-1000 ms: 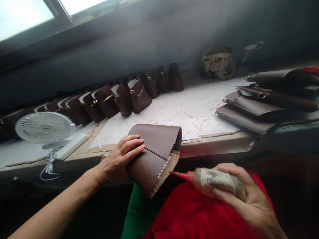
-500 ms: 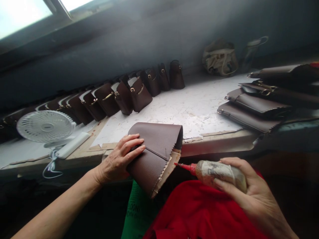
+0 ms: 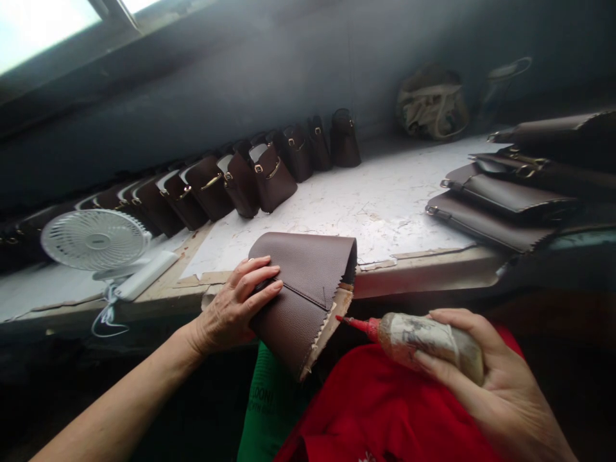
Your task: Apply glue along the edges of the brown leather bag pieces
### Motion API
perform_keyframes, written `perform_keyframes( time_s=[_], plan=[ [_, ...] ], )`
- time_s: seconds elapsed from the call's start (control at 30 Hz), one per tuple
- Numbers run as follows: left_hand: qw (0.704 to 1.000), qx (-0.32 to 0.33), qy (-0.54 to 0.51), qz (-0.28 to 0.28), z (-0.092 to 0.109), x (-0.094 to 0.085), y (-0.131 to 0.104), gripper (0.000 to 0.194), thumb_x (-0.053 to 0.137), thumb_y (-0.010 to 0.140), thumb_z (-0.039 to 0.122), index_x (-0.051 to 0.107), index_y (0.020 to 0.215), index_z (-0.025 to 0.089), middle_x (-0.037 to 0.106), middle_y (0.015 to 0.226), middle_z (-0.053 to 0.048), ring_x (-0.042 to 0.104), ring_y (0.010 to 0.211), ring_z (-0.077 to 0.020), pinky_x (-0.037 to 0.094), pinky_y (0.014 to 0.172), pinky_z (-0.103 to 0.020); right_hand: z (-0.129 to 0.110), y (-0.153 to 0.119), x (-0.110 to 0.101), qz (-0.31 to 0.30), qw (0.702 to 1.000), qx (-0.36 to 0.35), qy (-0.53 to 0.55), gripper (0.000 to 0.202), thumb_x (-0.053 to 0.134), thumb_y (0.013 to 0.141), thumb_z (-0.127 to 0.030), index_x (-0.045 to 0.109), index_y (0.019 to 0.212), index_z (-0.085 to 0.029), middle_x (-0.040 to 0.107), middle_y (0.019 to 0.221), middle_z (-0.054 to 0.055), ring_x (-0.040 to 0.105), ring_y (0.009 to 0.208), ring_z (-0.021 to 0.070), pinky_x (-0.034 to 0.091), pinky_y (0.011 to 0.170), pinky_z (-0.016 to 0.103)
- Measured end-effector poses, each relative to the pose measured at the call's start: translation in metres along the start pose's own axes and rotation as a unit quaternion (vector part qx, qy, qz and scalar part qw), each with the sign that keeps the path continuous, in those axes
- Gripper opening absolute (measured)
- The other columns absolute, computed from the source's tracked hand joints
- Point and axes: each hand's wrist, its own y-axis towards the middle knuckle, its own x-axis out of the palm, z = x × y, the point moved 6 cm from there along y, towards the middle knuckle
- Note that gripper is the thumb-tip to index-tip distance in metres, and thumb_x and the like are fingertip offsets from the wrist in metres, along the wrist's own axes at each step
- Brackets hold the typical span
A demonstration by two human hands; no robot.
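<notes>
My left hand is closed on a dark brown leather bag body, fingers over its top face and thumb hidden. The bag lies tilted at the table's front edge, its zigzag-cut open end facing right. A tan inner flap shows along that end. My right hand grips a worn, stained glue bottle with a red nozzle. The nozzle tip points left and sits at the tan flap; whether it touches cannot be made out.
Rows of brown bags with metal buckles stand along the back left. A white fan with a cable is at the left edge. More flat brown bags are stacked at right. A cloth bag stands behind, by the wall.
The view has shifted slightly, so the table things appear a little further right. The bag and bottle keep nearly the same places, with the nozzle tip still by the flap.
</notes>
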Motion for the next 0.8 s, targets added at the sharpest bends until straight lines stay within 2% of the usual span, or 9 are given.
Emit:
perform_keyframes(
  time_s=[0.17, 0.37, 0.57, 0.73, 0.8],
  plan=[
    [1.000, -0.006, -0.004, -0.002, -0.001, 0.005, -0.008, 0.093, 0.079, 0.089, 0.017, 0.034, 0.169, 0.032, 0.056, 0.156, -0.020, 0.043, 0.157, -0.0431, 0.040, 0.125, -0.076, -0.011, 0.000, 0.002, -0.016, 0.999, -0.036, 0.034, 0.030, 0.086, 0.084, -0.044, 0.076, 0.107, -0.028, 0.083, 0.101, 0.002, 0.083, 0.075, 0.0218, 0.065, 0.064, 0.020],
    [1.000, -0.005, 0.006, 0.005, 0.001, 0.006, -0.010, 0.089, 0.077, 0.092, 0.017, 0.033, 0.169, 0.031, 0.055, 0.155, -0.020, 0.042, 0.157, -0.0423, 0.040, 0.125, -0.076, -0.008, 0.006, 0.002, 0.024, 0.998, -0.054, -0.034, 0.026, 0.082, 0.088, -0.043, 0.074, 0.109, -0.030, 0.079, 0.098, 0.000, 0.078, 0.074, 0.0163, 0.063, 0.067, 0.016],
    [1.000, -0.002, 0.007, 0.006, 0.002, 0.006, -0.009, 0.088, 0.072, 0.093, 0.012, 0.033, 0.170, 0.031, 0.056, 0.154, -0.019, 0.043, 0.157, -0.0419, 0.041, 0.125, -0.075, -0.007, 0.002, 0.004, -0.029, 0.998, -0.044, 0.014, 0.029, 0.085, 0.087, -0.043, 0.073, 0.111, -0.030, 0.083, 0.099, 0.000, 0.082, 0.074, 0.0194, 0.065, 0.065, 0.018],
    [1.000, -0.001, 0.004, 0.004, 0.002, 0.006, -0.009, 0.091, 0.071, 0.093, 0.013, 0.030, 0.172, 0.032, 0.054, 0.156, -0.019, 0.041, 0.158, -0.0424, 0.040, 0.125, -0.076, -0.008, 0.002, -0.003, 0.021, 0.998, -0.054, -0.032, 0.028, 0.085, 0.086, -0.044, 0.075, 0.109, -0.029, 0.080, 0.100, 0.002, 0.080, 0.074, 0.0185, 0.065, 0.067, 0.018],
    [1.000, 0.003, 0.001, 0.010, 0.003, 0.005, -0.009, 0.089, 0.068, 0.094, 0.011, 0.030, 0.172, 0.031, 0.053, 0.156, -0.020, 0.041, 0.158, -0.0430, 0.040, 0.125, -0.076, -0.009, 0.001, -0.002, 0.014, 0.999, -0.051, -0.013, 0.029, 0.085, 0.086, -0.044, 0.075, 0.108, -0.029, 0.081, 0.101, 0.002, 0.081, 0.075, 0.0199, 0.065, 0.066, 0.019]
  ],
)
